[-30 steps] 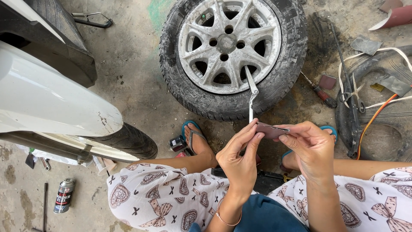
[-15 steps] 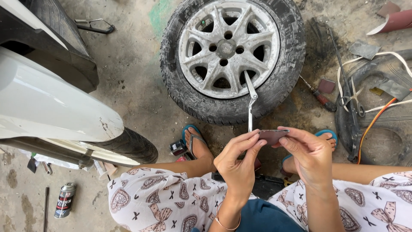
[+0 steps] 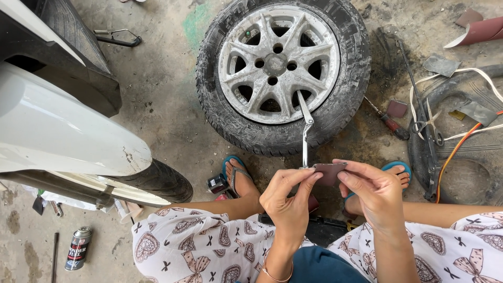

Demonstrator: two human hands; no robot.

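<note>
I sit on the concrete floor with a small dark reddish patch [image 3: 329, 173] held between both hands. My left hand [image 3: 289, 198] pinches its left edge with thumb and fingertips. My right hand [image 3: 373, 193] grips its right side. A car wheel with a worn tyre and a silver alloy rim [image 3: 279, 68] lies flat just beyond my hands. A metal tool with a bent shaft [image 3: 305, 131] rests from the rim down toward my fingers. My feet in blue flip-flops [image 3: 237, 175] sit below the tyre.
A white car body and its tyre [image 3: 157, 181] fill the left side. A spray can [image 3: 77, 247] lies at the lower left. A screwdriver [image 3: 386, 121], scissors [image 3: 428, 123], a rubber tube [image 3: 461, 173], an orange hose and sandpaper sheets lie at the right.
Both hands have dropped slightly away from the tyre with the patch still between them. The left fingers have shifted along its edge. The wheel and tools lie as before.
</note>
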